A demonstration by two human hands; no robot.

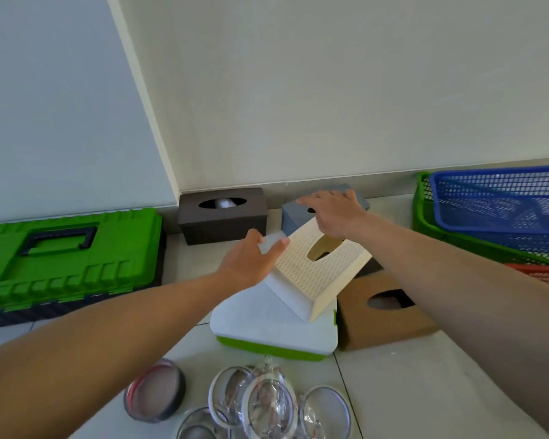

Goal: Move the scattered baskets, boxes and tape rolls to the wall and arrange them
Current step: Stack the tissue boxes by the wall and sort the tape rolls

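Inspecting the floor at the foot of the wall, we take the dark brown tissue box as our reference. It stands flat against the wall's base with its oval slot facing up.

The item in hand is a cream tissue box, to the right of the reference and nearer to us. Its top face has a fine woven-look texture and an oval slot, and its side walls are plain and smooth. It sits tilted, with its near end resting on the white lid of a green box and its far end raised.

The left hand grips the cream box's far left corner, thumb above and fingers curled round the edge. The right hand lies palm down over the far edge, fingers nearly straight and holding nothing we can see. We cannot tell whether it touches the cream box.

Beneath that hand, directly right of the reference and also by the wall, sits a grey-blue box. A tan box with a dark slot lies further right of the reference and nearer to us, just beside the green box.

Far right of the reference, a blue basket is nested in a green basket, and the edge of a red basket shows just in front of them. Just left of the reference lies a green toolbox with a black handle.

Well in front of the reference, closest to us, several tape rolls lie clustered. One is dark-rimmed and the others are clear.
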